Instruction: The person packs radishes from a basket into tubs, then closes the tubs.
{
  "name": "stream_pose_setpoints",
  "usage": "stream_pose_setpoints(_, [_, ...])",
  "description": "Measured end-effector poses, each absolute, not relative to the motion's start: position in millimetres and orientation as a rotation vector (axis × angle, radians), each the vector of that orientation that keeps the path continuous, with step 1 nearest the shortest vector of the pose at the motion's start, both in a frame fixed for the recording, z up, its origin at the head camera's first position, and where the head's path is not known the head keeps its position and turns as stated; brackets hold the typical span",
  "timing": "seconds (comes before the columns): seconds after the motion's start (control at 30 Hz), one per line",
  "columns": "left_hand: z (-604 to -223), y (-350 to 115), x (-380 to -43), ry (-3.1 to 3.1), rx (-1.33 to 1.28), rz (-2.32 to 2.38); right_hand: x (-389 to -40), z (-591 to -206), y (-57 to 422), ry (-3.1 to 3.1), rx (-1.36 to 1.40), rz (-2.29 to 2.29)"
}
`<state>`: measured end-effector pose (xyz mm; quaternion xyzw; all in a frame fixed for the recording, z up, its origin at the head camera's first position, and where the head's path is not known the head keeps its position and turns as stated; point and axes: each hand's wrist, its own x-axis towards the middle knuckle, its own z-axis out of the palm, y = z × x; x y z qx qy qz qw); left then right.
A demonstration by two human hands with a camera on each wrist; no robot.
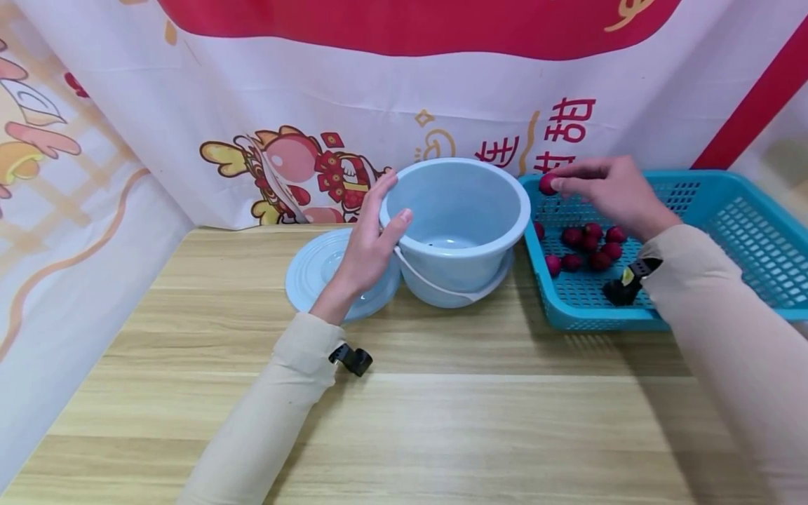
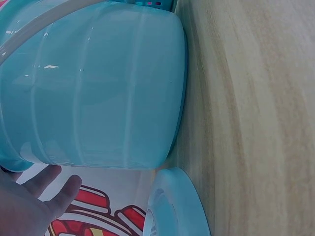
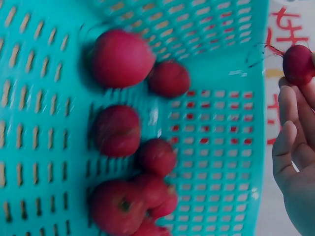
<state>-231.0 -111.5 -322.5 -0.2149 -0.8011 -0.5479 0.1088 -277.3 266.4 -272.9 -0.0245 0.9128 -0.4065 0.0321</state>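
A light blue bucket [image 1: 442, 273] stands upright with its top uncovered and its pale handle hanging down in front. My left hand [image 1: 369, 242] rests against the bucket's left side at the rim, its fingers fairly straight and its thumb overlapping the rim. In the left wrist view, spread fingers [image 2: 61, 194] show beside the bucket wall. My right hand [image 1: 615, 193] pinches a small red radish [image 1: 548, 184] between thumb and fingertips, above the back left corner of a teal basket [image 1: 549, 301]. In the right wrist view a thin root trails from the held radish [image 3: 297, 65].
Several red radishes [image 1: 590, 242] lie in the left part of the basket, which stands right of the bucket. A round light blue lid [image 1: 309, 273] lies on the wooden table [image 1: 442, 435] left of the bucket. Behind hangs a printed white cloth [image 1: 315, 84].
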Motion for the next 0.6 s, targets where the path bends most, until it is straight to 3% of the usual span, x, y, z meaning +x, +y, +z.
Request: stream_pose_setpoints(0.6, [-323, -110, -231, -2.367, -0.622, -1.609, -260, -243, 220, 2.835, -0.333, -1.605])
